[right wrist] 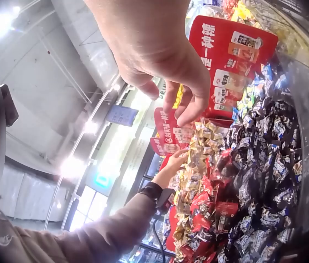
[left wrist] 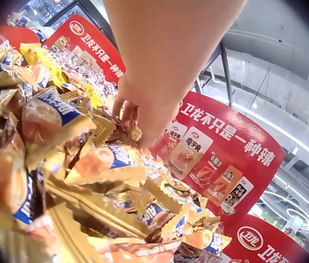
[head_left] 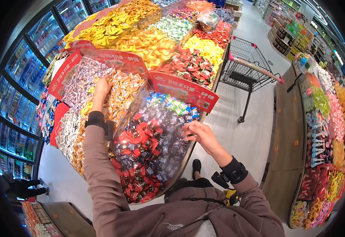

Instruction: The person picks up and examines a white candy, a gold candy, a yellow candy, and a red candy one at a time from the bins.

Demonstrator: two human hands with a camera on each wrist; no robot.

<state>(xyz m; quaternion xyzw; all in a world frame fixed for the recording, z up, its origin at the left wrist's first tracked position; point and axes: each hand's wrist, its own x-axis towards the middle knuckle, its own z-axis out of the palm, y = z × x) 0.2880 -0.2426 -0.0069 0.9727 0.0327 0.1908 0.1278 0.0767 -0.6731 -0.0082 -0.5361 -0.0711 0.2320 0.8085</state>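
My left hand (head_left: 102, 87) reaches into the candy bin at the border of the purple-and-white candies (head_left: 86, 75) and the gold-wrapped candies (head_left: 125, 89). In the left wrist view its curled fingers and thumb pinch a gold-wrapped candy (left wrist: 134, 132), partly hidden by the hand. More gold candies with blue labels (left wrist: 97, 164) lie heaped just in front. My right hand (head_left: 201, 134) hovers over the bin's right edge, fingers loosely bent and holding nothing. Below and beside it are dark-wrapped candies (right wrist: 261, 170) and red-wrapped candies (head_left: 142, 138).
Red sign boards (head_left: 184, 91) stand up between the bins. A shopping cart (head_left: 247, 65) is in the aisle to the right, beyond which runs another candy display (head_left: 318, 130). Glass-door fridges (head_left: 20, 71) line the left, where another person (head_left: 22, 187) stands.
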